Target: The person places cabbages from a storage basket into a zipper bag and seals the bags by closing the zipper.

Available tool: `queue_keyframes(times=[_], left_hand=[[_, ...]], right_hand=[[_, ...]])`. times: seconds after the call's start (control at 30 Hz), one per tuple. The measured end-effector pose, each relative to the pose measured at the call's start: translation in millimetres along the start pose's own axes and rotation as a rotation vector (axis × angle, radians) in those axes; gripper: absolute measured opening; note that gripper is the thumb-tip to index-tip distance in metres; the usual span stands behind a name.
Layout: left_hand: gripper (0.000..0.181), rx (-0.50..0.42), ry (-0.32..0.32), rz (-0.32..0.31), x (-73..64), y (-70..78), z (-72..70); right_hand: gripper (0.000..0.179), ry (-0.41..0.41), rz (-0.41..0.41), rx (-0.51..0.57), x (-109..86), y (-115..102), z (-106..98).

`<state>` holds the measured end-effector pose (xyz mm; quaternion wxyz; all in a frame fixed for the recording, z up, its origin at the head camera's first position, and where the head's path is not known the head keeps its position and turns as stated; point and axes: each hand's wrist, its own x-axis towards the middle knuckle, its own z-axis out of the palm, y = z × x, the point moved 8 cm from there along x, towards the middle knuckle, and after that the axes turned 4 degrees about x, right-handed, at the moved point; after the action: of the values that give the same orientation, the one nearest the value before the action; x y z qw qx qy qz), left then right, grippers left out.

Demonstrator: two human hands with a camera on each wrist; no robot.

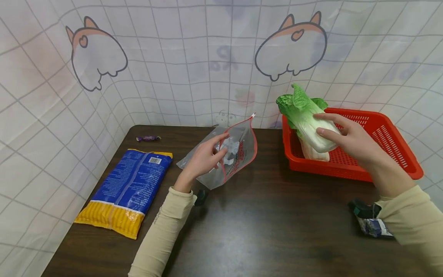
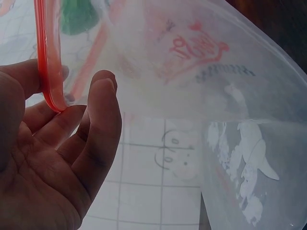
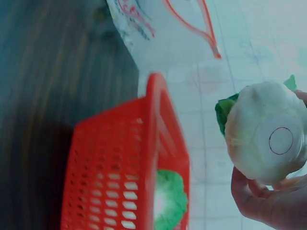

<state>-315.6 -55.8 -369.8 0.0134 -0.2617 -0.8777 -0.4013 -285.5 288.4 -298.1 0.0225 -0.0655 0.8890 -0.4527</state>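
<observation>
Head view, lettering: the blue-and-yellow packet (image 1: 128, 184) bore white lines of text (too small to read) and a barcode (image 1: 155, 160); the zip bag (image 1: 242, 157) carried red print.
Red basket (image 1: 335, 170): the lower cabbage (image 1: 313, 153) lay in its left end.
Zip bag: its red-edged mouth gaped; whether the whitish patches were print or contents, I could not tell.
Left hand (image 1: 205, 154): bent fingers pinched the bag's mouth.
Right hand (image 1: 356, 138): fingers and thumb gripped the upper cabbage (image 1: 308, 125) above the basket.

Holds a cabbage (image 3: 261, 129) in the right hand (image 3: 278, 205) near a red basket (image 3: 108, 148) containing greens (image 3: 171, 199). Shows a red-edged bag (image 3: 160, 24) up top
</observation>
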Motion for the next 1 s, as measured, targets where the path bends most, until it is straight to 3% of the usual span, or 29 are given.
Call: queue_keyframes(times=[0.43,0.73,0.87,1.0], left_hand=[[0.049,-0.009,0.004,0.014,2.6,2.6,2.6],[0.049,-0.039,0.022,0.008,1.7,0.6,5.3],[0.049,-0.055,0.043,0.008,-1.0,0.7,4.7],[0.048,-0.065,0.054,0.0,-4.6,-1.1,6.6]], right_hand=[[0.045,-0.096,-0.096,0.323,-9.2,-15,55],[0.042,-0.141,-0.211,0.675,-13.9,-17,80],[0.042,-0.142,-0.29,0.734,-16.7,-22,83],[0.043,-0.158,-0.357,0.719,-20.0,-27,87]])
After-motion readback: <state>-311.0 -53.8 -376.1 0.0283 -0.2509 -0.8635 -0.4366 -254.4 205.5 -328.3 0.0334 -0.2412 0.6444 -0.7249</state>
